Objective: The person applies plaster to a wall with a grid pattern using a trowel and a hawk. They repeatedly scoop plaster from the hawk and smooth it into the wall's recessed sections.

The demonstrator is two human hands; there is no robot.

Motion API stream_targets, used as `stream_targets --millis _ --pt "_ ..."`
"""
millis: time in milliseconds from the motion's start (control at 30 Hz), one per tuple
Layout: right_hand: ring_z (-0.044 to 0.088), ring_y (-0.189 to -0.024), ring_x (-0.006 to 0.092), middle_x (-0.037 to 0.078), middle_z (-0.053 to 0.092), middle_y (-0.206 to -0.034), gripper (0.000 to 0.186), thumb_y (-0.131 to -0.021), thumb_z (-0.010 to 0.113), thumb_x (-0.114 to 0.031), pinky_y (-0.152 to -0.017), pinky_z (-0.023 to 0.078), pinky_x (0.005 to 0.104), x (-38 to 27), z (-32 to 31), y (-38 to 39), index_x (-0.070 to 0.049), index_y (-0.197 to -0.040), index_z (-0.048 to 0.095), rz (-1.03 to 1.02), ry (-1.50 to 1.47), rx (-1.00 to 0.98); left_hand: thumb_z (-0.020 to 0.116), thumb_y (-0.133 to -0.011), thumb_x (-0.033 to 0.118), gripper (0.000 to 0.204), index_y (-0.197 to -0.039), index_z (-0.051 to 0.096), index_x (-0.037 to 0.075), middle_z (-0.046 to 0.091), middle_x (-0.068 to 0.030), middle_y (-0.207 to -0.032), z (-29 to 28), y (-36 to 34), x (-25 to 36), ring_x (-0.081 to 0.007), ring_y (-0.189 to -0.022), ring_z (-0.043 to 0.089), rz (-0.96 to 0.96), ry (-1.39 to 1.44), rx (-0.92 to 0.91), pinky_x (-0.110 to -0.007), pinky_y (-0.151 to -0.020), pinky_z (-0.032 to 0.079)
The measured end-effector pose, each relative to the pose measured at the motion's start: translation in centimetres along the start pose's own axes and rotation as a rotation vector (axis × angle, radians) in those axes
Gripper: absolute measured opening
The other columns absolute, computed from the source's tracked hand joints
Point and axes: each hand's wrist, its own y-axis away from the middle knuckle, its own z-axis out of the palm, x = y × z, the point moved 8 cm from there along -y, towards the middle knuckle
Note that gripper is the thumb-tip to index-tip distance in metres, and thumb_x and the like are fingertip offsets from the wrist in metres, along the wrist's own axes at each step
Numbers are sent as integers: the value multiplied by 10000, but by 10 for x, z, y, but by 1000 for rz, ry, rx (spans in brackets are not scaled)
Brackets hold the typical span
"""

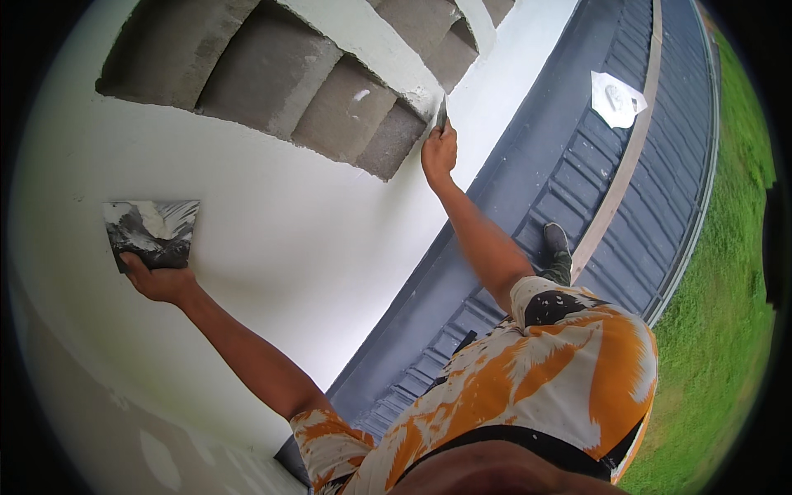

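At the left, my left hand (pixel 161 282) grips the lower edge of a dark, flat putty board (pixel 124 224), its thumb over the front. White putty (pixel 154 219) is smeared across the board's face. My right hand (pixel 440 155) is closed around a small putty knife (pixel 442 111), raised at the upper middle. The knife's blade points up beside the white border at the corner of a recess. Grey block surfaces (pixel 342 115) show inside the recesses of the white wall (pixel 305 206). I cannot tell whether the blade touches the border.
Below the wall runs a dark grey ribbed metal roof (pixel 668 186). A long wooden plank (pixel 624 169) lies across it, beside a white sheet (pixel 615 99) with a pale lump on top. My shoe (pixel 556 238) rests near the plank. Past the roof's edge is grass (pixel 730 247).
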Motion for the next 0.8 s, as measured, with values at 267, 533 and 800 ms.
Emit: stream_targets --millis 267,533,800 --pt "608 -1057 406 211 607 -1198 406 -917 481 -144 -879 486 495 -90 6 19 -78 -1309 559 -192 51 -186 568 -968 320 579 -1380 439 -67 477 -176 -1394 6 5 0 -321 -1232 513 -27 32 1 -438 -1042 433" --pt "621 -1069 408 274 590 -1199 401 -850 510 -110 -901 491 502 -52 13 -62 30 -1221 566 34 214 -119 588 -957 314 598 -1399 425 -53 470 -181 -1409 14 -2 -1 -355 -1244 503 -24 66 -73 -484 -1039 429" --pt "656 -947 439 264 678 -1005 396 -845 469 -131 -857 507 494 -9 -6 -61 -3 -1198 596 160 104 -198 590 -952 315 624 -1420 399 -52 446 -186 -1432 10 1 2 -362 -1273 475 -38 29 -20 -494 -1069 390"
